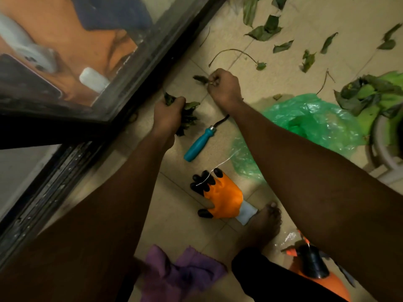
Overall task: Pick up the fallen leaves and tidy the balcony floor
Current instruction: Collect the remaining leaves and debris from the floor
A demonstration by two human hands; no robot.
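Note:
My left hand (167, 114) is closed around a bunch of dark green leaves (189, 118) low over the tiled floor, close to the sliding door frame. My right hand (224, 87) is a little farther out, its fingers pinched on a small dark leaf (200, 79) at floor level. Several more fallen leaves (265, 29) lie scattered on the beige tiles beyond, along with a long thin stem (234, 52). A crumpled green plastic bag (314, 120) lies to the right of my right forearm.
A teal-handled tool (199, 143) and an orange and black glove (222, 197) lie on the tiles between my arms. The dark door frame (135, 88) runs along the left. A potted plant (375, 101), purple cloth (185, 273), orange sprayer (314, 267) and my bare foot (265, 223) are nearby.

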